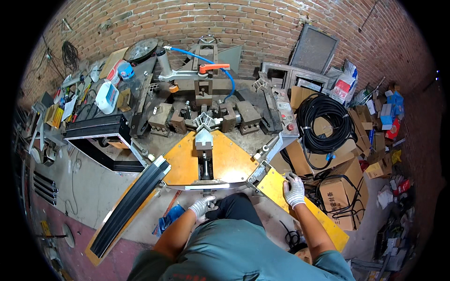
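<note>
Both hands wear white knit gloves. The left hand [202,206] reaches forward with bent elbow, fingers curled around a small part at the near edge of the orange bench [229,161]. The right hand [294,189] lies flat and open, palm down, on the right yellow support arm [323,220]. 1 black aluminium profile [133,201] rests on the left arm.

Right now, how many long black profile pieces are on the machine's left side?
2: one black profile on the left yellow support arm, another black profile beside the workbench. More may be hidden.
</note>
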The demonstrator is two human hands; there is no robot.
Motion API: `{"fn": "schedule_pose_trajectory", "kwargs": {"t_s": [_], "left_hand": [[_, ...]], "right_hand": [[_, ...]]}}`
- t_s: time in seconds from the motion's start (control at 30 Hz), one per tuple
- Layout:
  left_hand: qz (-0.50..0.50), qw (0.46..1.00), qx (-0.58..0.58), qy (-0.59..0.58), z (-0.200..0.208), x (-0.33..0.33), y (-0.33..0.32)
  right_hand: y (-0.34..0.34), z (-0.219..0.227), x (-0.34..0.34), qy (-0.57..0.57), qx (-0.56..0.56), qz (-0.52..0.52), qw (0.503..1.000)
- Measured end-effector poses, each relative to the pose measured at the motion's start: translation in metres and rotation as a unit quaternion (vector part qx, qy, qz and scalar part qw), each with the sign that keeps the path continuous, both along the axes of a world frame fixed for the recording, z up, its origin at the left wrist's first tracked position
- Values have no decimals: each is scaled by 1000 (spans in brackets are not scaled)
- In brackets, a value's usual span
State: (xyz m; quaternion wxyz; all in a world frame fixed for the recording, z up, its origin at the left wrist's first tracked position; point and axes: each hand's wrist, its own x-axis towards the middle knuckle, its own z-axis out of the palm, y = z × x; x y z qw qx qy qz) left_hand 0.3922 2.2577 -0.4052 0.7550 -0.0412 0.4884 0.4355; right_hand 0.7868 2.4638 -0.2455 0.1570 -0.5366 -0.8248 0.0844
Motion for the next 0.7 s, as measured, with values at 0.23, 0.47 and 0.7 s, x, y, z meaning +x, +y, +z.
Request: {"fn": "schedule_pose_trajectory", "kwargs": {"t_s": [0.23,0.47,0.7], "left_hand": [[48,919,-130,368,-14,38,14],[54,959,-186,209,-10,28,19],[62,986,49,-150,22,3,-1]], "right_hand": [[0,3,-5,3,16,1,1000],[0,8,-10,-2,-9,-3,1000],[0,2,-1,3,-15,-12,1000]]}}
